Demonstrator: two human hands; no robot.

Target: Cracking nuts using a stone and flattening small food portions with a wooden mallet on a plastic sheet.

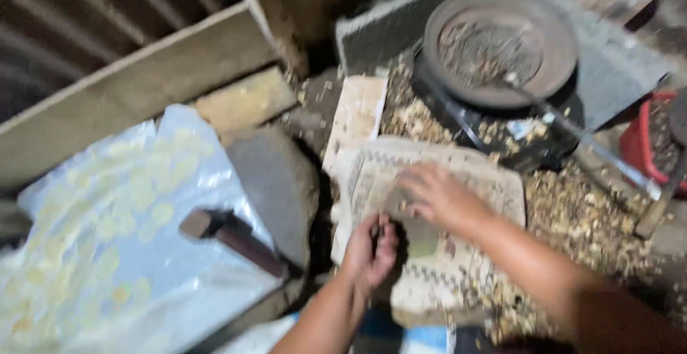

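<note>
Right hand (436,197) spread flat on grey-green slab (418,234), fingers released, pinning it to worn woven sack (472,175). Left hand (371,248) clenched on small dark object; identity indeterminate. Wooden-handled hammer (232,236) left of fingers.

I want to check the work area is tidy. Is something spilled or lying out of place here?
Yes. Pale shavings or husk bits are scattered loosely over the ground right of the printed sack under both hands, and more lie in the round dish. The picture is blurred, so finer damage cannot be judged.
</note>
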